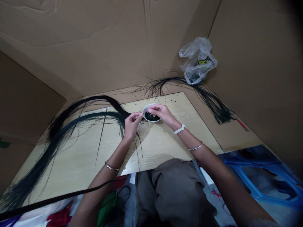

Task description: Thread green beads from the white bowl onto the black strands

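My left hand [131, 123] is closed in a pinch on a thin bunch of black hair strands [71, 126] that trail left across the light wooden board [165, 145]. My right hand [159, 113] is closed in a pinch just over a small white bowl [146, 110] with dark contents; what its fingertips hold is too small to make out. Both hands meet close together at the bowl's near rim. A few loose strands hang down from my left hand toward me.
A second bunch of black strands [210, 101] lies at the back right beside a crumpled clear plastic bag [197, 61]. Cardboard walls enclose the board. A blue plastic stool [258, 179] stands at right, a black cable [59, 198] crosses the lower left, and my knee [172, 189] is below.
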Tool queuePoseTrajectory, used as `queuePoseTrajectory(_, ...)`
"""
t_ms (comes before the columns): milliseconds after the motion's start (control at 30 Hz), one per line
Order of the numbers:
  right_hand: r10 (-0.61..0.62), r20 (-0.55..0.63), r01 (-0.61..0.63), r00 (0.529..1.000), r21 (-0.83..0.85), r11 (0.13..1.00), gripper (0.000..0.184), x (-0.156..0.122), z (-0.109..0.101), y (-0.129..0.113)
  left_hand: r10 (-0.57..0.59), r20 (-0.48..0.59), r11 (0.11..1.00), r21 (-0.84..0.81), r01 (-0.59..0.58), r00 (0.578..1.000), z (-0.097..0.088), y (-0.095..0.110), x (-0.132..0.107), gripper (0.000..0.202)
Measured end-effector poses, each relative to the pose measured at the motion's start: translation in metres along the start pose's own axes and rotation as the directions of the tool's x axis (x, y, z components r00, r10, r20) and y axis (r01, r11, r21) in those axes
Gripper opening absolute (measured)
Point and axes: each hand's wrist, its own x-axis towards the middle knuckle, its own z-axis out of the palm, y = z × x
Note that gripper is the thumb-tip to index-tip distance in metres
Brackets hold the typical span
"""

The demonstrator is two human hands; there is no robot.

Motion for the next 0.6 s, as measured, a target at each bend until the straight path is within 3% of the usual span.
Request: queuePoseTrajectory(600,-0.008,0.005,0.008,1.000,0.005,1.000,0.029,0.0002,0.0004,0.0008,-0.001,0.005,1.000,-0.003,0.001,1.000,0.0007,0.0018,-0.0007,0.033)
